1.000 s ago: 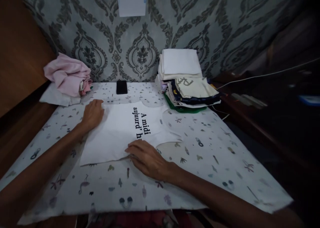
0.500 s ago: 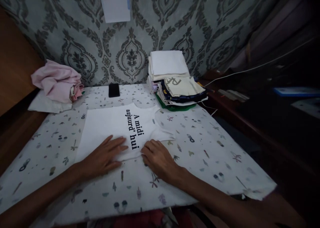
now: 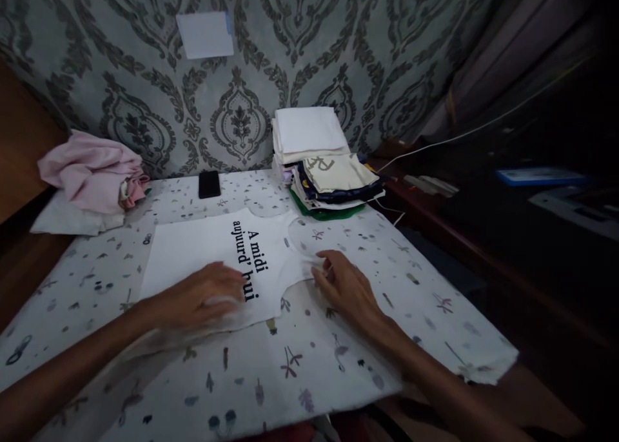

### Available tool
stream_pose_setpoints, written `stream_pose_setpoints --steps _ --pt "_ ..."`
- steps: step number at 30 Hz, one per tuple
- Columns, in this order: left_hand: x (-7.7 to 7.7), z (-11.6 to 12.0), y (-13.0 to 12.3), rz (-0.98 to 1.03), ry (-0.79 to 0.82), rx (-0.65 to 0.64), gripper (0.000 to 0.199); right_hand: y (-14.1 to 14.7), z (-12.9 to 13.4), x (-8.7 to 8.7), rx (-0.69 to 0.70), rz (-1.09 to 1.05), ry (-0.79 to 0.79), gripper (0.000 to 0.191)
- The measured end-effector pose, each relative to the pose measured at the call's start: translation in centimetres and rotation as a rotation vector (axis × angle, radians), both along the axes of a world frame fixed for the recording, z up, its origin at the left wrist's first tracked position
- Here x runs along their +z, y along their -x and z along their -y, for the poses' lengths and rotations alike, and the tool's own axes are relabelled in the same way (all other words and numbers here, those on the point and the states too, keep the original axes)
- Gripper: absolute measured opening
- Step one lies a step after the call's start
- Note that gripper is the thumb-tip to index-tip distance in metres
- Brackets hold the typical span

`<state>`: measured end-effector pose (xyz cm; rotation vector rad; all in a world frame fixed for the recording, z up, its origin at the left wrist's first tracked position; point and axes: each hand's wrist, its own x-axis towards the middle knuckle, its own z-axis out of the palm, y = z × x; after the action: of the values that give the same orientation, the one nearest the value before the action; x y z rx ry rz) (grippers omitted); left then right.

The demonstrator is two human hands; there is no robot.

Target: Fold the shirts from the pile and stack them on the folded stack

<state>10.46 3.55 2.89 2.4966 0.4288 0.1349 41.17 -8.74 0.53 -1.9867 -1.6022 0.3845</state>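
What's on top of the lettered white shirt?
The left hand, blurred, is over the white shirt, hiding some fabric and part of the lettering; the right hand is at one shoulder.

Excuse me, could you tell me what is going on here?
A person has a white shirt with black lettering spread on the table. The left hand, blurred, is over its near side, by the lettering; the right hand has its fingertips at the near shoulder strap. Behind lie a dark phone, a pink cloth heap to the left and a stack of folded clothes to the right.
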Motion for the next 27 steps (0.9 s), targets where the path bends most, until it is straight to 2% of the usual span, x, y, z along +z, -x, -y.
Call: stream_pose_setpoints --steps 2,5,8,10,12,14,16,18,21,24,27 --pt "0.5 -2.9 -4.6 0.067 0.048 0.057 0.038 -1.2 -0.3 -0.4 -0.075 0.088 0.058 0.033" --pt "0.8 -7.3 -13.0 0.117 -0.027 0.164 0.033 -1.7 -0.8 -0.5 -0.085 0.143 0.117 0.025" --pt "0.7 -10.2 -20.2 -0.051 -0.095 0.306 0.031 -1.5 -1.3 -0.2 -0.083 0.134 0.142 0.014" --pt "0.4 -10.9 -23.1 -0.141 -0.098 0.371 0.026 -1.5 -1.5 0.1 -0.092 0.094 0.163 0.009" --pt "0.2 -11.0 -24.2 -0.162 -0.083 0.399 0.020 -1.6 -1.6 0.3 -0.103 0.025 0.174 0.007" --pt "0.2 -11.2 -23.6 -0.142 -0.055 0.415 0.019 -1.6 -1.8 0.7 -0.109 -0.075 0.139 0.006" --pt "0.6 -11.7 -21.5 -0.108 -0.010 0.423 0.018 -1.1 -1.9 1.3 -0.071 -0.193 0.038 0.007" --pt "1.4 -12.5 -17.8 -0.007 0.126 0.415 0.017 0.5 -2.1 2.2 0.014 -0.284 -0.094 0.008" --pt "2.2 -14.0 -10.7 0.221 0.461 0.427 0.018 4.7 -2.9 3.3 0.198 -0.310 -0.202 0.018" --pt "1.7 -14.5 -4.0 0.291 0.701 0.557 0.022 9.9 -4.2 3.3 0.401 -0.246 -0.148 0.030" --pt "0.1 -13.9 -0.2 0.319 0.865 0.727 0.027 14.1 -5.3 2.2 0.578 -0.115 -0.048 0.036"
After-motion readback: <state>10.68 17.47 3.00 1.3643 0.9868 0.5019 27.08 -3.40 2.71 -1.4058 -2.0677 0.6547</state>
